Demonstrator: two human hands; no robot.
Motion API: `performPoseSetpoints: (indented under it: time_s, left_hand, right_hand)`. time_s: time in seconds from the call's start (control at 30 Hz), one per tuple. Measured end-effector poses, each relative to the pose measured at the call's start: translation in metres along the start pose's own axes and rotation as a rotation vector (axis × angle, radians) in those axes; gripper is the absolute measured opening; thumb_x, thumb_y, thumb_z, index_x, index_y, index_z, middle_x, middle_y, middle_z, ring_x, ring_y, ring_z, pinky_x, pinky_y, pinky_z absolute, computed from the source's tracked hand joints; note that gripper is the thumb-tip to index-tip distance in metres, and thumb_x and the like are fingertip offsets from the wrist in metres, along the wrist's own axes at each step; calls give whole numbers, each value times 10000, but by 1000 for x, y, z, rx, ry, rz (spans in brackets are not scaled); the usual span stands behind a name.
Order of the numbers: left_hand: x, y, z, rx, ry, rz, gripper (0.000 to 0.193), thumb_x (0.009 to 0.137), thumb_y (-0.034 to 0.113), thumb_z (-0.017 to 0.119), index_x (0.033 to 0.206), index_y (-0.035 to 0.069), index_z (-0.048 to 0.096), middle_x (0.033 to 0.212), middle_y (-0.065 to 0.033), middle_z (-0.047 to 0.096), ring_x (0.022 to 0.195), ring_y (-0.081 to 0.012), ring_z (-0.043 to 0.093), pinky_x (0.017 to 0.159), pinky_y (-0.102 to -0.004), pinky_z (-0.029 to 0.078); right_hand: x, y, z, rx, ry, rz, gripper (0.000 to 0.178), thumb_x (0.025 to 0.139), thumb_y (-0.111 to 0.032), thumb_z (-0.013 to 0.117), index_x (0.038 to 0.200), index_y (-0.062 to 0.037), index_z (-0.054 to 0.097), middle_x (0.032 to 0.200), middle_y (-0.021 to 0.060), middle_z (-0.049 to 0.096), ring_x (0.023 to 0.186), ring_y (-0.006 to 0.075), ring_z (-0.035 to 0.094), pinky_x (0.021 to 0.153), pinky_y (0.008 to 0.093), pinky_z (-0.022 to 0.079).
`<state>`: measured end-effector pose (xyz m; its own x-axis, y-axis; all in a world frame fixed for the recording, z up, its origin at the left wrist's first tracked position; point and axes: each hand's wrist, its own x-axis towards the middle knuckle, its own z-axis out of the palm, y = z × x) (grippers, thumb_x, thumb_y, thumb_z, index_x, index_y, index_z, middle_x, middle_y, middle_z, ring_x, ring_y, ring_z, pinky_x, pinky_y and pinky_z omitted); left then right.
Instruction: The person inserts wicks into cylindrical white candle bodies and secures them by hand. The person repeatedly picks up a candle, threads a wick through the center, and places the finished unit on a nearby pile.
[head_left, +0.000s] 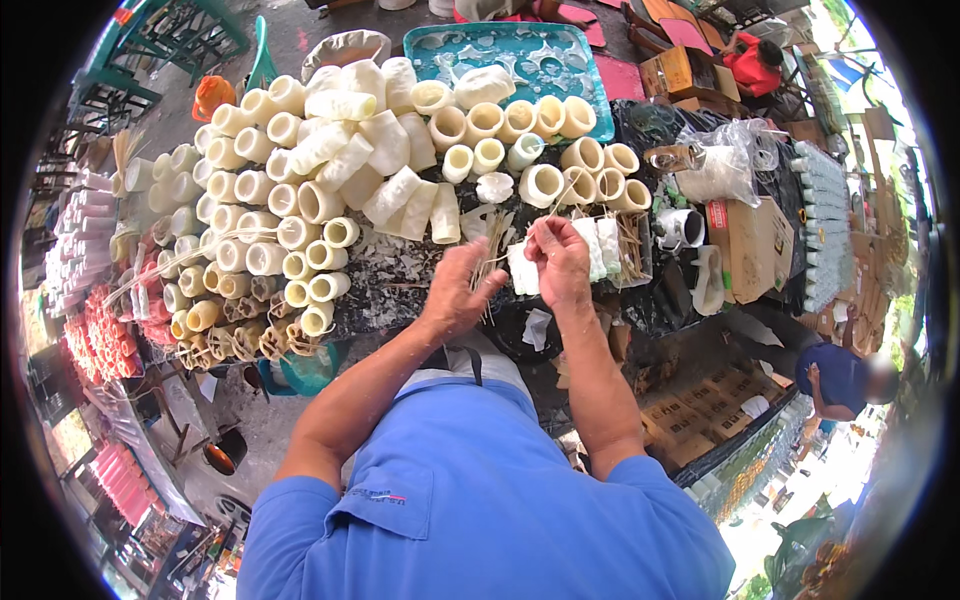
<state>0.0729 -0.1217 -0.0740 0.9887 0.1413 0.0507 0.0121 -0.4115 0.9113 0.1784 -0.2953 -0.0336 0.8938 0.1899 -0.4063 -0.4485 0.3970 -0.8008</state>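
Your left hand (462, 292) has a wide grip beside the thin strands (490, 258) on the table (390, 275), while your right hand (560, 258), near white rolls (609, 245), has a narrow grip whose content I cannot tell.

There are dozens of pale cylinders (385, 143), one teal tray (597, 95).

- Hollow cylinders (282, 165) crowd the left and middle of the desk (400, 285).
- A tray (600, 85) lies beyond them, at the far side.
- Thin strips (491, 262) lie between the left hand (460, 290) and the right hand (560, 260).
- To the right, a plastic bag (722, 178) rests just behind a cardboard box (768, 248).
- Farther right, away from the desk, is another person (838, 382).
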Motion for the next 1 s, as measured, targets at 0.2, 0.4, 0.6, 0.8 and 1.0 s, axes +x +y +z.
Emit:
performPoseSetpoints:
  time_s: [0.2,0.4,0.6,0.8,1.0]
  left_hand:
    - [2,14,-4,-113,-248,-295,360,1094,283,627,888,9,738,613,-83,626,519,-200,568,558,-391,487]
    - [0,-19,-19,415,-39,-219,503,984,461,724,1152,-13,736,1144,-262,744,1144,-429,693,1013,-532,524]
    - [72,-46,-8,482,-63,-661,570,896,499,777,1095,-34,757,1090,-264,776,1066,-449,736,967,-529,560]
    - [46,-28,-44,35,-156,-726,370,928,325,801,999,-37,772,845,-178,785,854,-284,779,813,-415,603]
    - [0,-16,-93,-83,-186,-441,794,827,389,913,1443,-16,619,1279,-204,751,1232,-280,699,1063,-409,541]
  right_hand:
    - [2,24,9,286,-5,35,93,1065,-172,718,1075,-87,681,988,64,744,895,145,693,823,329,595]
    - [22,-2,-7,208,76,-96,87,1066,-137,716,1085,-67,667,922,66,707,675,99,571,614,275,490]
    - [4,46,-5,-386,21,240,115,1021,-180,781,1030,-93,706,821,-22,667,563,21,470,480,197,355]
    - [12,100,3,69,-67,522,223,1003,-274,810,1076,-85,716,789,-40,659,477,14,411,421,225,284]
    - [-2,93,39,-111,-329,284,389,917,-50,850,1278,3,715,1117,41,763,910,98,703,815,250,573]
